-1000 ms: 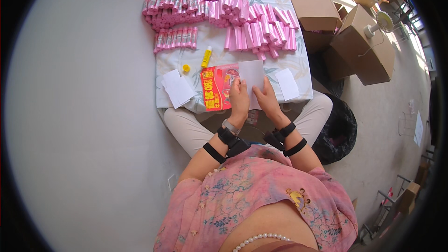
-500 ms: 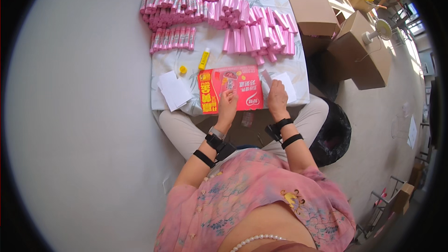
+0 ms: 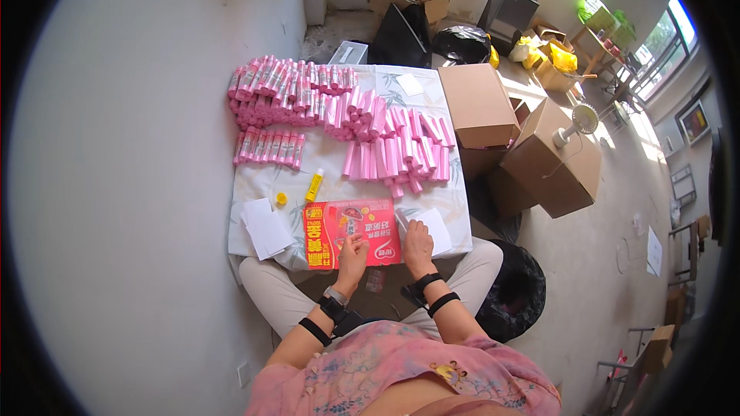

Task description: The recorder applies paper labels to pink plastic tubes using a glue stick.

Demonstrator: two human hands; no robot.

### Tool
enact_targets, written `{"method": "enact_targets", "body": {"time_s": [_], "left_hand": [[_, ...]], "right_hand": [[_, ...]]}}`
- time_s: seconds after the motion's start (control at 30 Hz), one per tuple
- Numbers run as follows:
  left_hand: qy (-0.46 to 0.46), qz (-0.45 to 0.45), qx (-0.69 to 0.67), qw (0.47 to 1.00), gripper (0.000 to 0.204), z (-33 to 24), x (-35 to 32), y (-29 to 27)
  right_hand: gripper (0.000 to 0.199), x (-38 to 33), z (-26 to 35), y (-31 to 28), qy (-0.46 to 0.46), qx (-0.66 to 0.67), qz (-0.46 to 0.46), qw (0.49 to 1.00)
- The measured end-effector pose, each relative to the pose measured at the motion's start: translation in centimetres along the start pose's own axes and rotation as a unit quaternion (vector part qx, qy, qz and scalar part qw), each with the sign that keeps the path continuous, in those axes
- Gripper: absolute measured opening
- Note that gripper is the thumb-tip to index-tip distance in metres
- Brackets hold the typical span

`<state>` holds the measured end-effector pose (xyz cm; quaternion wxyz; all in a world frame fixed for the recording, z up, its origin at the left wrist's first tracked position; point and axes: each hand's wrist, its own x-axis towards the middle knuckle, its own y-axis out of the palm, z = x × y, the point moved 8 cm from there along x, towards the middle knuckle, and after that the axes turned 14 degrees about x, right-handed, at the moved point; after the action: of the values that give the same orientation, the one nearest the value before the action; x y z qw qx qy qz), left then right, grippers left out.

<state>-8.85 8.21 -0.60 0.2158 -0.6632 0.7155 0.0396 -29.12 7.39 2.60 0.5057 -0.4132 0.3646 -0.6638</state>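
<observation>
A red and yellow printed cardboard sheet [image 3: 320,243] lies at the table's near edge. My left hand [image 3: 353,254] is over its lower middle, thumb and fingers pinched together; what they hold, if anything, is too small to make out. At the sheet's right edge my right hand [image 3: 418,247] is closed, fingertips on a thin greyish strip [image 3: 401,220]. White paper slips [image 3: 435,225] lie just beyond that hand, and a stack of white slips [image 3: 264,231] lies left of the cardboard. An uncapped yellow glue stick [image 3: 314,186] and its yellow cap [image 3: 281,199] lie behind the sheet.
Pink rolls with labels [image 3: 270,146] are stacked at the table's left; plain pink rolls [image 3: 393,156] are heaped at centre right. Brown cartons [image 3: 478,104] stand beside the table, with a small fan [image 3: 584,118] on one. A black bag [image 3: 512,293] sits by my right knee.
The view has tilted up, so the table sits lower and more of the room shows behind it. My hands keep nearly the same places over the cardboard.
</observation>
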Motion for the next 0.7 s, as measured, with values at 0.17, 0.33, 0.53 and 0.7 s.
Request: {"method": "enact_targets", "body": {"time_s": [0.17, 0.33, 0.53, 0.7], "left_hand": [[0.025, -0.010, 0.013, 1.000, 0.040, 1.0, 0.7, -0.2], [0.038, 0.008, 0.001, 0.999, 0.041, -0.5, 0.4, 0.7], [0.065, 0.009, -0.004, 0.998, 0.043, -4.9, -0.1, 0.9], [0.129, -0.024, 0.008, 0.991, 0.042, -9.3, -0.2, 0.0]], "right_hand": [[0.028, 0.4, 0.5, 0.3, -0.004, 0.003, 0.007, 1.000], [0.026, 1.0, -0.3, -0.7, 0.010, 0.078, -0.028, 0.996], [0.026, 1.6, 0.8, -1.9, 0.067, 0.396, 0.019, 0.916], [0.035, 1.3, 4.2, -3.0, 0.129, 0.627, 0.065, 0.766]]}}
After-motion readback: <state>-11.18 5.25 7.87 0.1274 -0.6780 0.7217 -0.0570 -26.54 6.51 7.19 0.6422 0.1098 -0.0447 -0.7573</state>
